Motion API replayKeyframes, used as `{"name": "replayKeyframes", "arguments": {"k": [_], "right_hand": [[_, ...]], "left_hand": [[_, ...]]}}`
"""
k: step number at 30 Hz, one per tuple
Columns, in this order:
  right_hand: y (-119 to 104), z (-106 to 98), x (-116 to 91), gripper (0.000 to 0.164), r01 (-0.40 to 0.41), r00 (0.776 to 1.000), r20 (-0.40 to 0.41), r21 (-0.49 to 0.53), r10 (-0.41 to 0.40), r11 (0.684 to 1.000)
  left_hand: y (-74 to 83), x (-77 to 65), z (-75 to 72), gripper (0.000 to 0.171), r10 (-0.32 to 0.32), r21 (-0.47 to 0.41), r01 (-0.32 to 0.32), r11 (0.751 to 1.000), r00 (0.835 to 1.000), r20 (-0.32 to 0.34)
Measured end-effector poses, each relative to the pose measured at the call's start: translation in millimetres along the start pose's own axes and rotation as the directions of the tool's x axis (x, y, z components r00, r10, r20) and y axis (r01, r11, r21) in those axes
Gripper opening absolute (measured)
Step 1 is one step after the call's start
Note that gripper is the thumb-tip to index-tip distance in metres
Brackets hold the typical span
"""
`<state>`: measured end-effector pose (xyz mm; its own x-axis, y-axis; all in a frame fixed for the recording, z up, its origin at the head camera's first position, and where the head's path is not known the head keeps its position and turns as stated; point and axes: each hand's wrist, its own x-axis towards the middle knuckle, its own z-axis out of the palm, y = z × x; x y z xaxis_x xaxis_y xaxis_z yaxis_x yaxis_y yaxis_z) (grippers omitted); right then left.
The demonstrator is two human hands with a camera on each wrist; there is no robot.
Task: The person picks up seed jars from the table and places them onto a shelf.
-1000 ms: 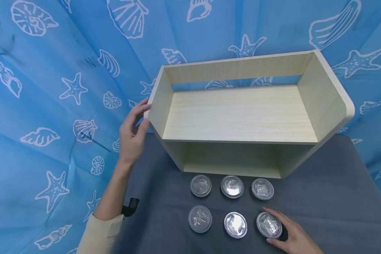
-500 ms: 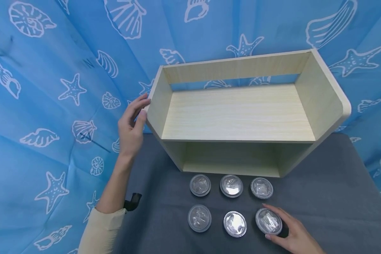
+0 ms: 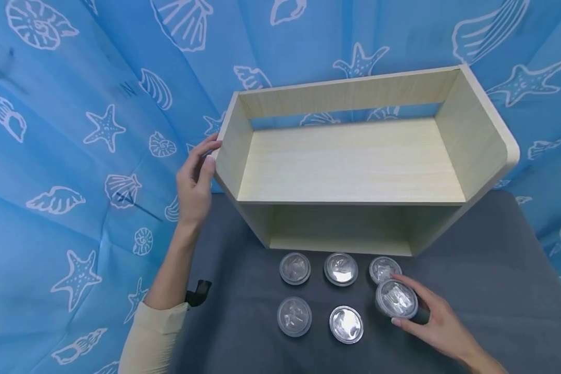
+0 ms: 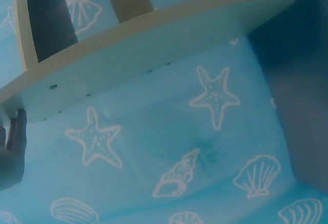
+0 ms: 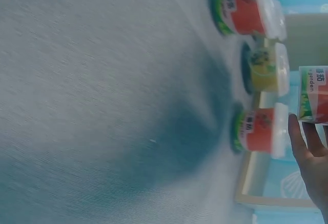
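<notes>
My left hand (image 3: 194, 189) touches the left side panel of a pale wooden two-tier shelf (image 3: 355, 161) with its fingertips. In the left wrist view, the fingers (image 4: 19, 131) lie against the panel's outer face. Low at the right, my right hand (image 3: 432, 317) holds a round cup (image 3: 396, 298) with a clear lid between thumb and fingers. This cup (image 5: 313, 93) is lifted off the table in the right wrist view, its label red, green and white. In the head view it overlaps the lidded cup (image 3: 384, 268) behind it.
Other lidded cups stand before the shelf: a left one (image 3: 295, 268) and a middle one (image 3: 341, 268) behind, two nearer ones (image 3: 294, 317) (image 3: 346, 324) in front. A dark grey cloth (image 3: 495, 291) covers the table. A blue seashell-print curtain (image 3: 103, 218) hangs behind.
My right hand has raised the cup from its place at the right of the front row and moved it toward the shelf. The left hand stays at the side panel.
</notes>
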<state>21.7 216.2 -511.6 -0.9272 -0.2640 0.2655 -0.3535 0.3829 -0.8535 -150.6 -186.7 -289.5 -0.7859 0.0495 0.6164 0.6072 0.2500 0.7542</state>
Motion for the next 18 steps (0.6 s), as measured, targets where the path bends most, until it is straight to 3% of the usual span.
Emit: {"name": "replayKeyframes", "arguments": {"k": [9, 13, 18], "right_hand": [[-9, -14, 27, 0.089, 0.017, 0.999, 0.041, -0.006, -0.016, 1.000], [-12, -18, 37, 0.089, 0.043, 0.998, 0.050, -0.024, -0.041, 0.999], [-20, -21, 48, 0.089, 0.094, 0.993, 0.069, -0.037, -0.091, 0.995]], "left_hand": [[-32.9, 3.7, -4.4, 0.034, 0.013, 0.032, -0.013, 0.999, 1.000, 0.013], [-33.9, 3.7, -4.6, 0.036, 0.013, 0.018, -0.013, 1.000, 1.000, 0.015], [-30.0, 3.3, -2.7, 0.034, -0.036, -0.004, 0.036, 0.999, 0.999, -0.013]]}}
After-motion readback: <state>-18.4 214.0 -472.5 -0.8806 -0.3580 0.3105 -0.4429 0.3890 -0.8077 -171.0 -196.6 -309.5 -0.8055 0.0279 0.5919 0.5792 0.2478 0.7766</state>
